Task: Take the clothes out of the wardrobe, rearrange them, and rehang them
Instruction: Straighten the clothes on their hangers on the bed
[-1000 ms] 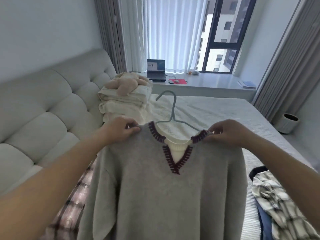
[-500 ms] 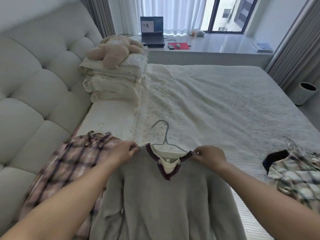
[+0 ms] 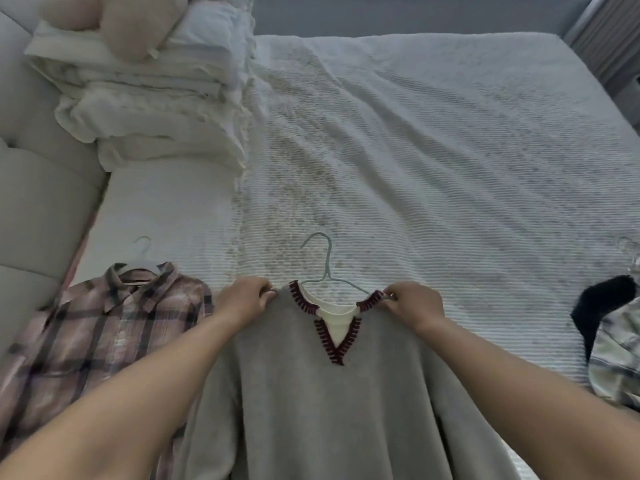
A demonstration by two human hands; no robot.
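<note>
At nine o'clock in our view we see the padded headboard, and up at eleven o'clock a stack of folded bedding with a soft toy on top. At eight o'clock a pink plaid shirt lies flat on the bed, on a white hanger whose hook points toward twelve o'clock. Just beside it, at six o'clock, lies the grey sweater, with dark red trim round its V-neck and a white layer inside. It is on a pale blue hanger, and the hook rests on the bedspread toward twelve o'clock. Our left hand pinches the sweater's shoulder at the left side of the neckline, fingers curled on the cloth. Our right hand pinches the other shoulder by the trim in the same way. The sweater's lower part runs out of view at the bottom edge. At three o'clock, well apart from the sweater, we see a dark garment partly under a pale checked shirt, with a clear hanger near the frame's edge.
</note>
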